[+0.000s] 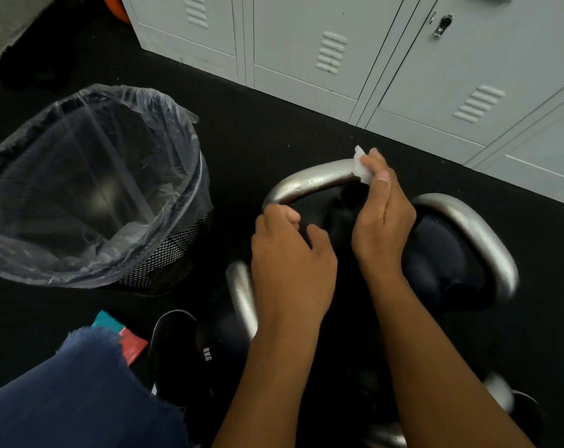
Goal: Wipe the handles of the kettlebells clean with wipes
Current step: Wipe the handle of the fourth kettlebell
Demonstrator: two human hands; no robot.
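Several black kettlebells with silver handles stand on the dark floor. The far one's handle [309, 182] arches between my hands. My right hand [382, 208] pinches a crumpled white wipe [360, 164] against the right end of that handle. My left hand [290, 250] grips the handle's left leg with curled fingers. A second kettlebell's handle [481, 234] curves at the right, and a third handle [241, 295] shows below my left wrist. More silver handle parts sit under my right forearm.
A black mesh bin [164, 253] lined with a clear plastic bag [90, 176] stands at the left. Grey lockers [338, 50] line the back. A teal and red packet [125, 337] and a black sandal [183, 347] lie near my blue-clad knee [80, 396].
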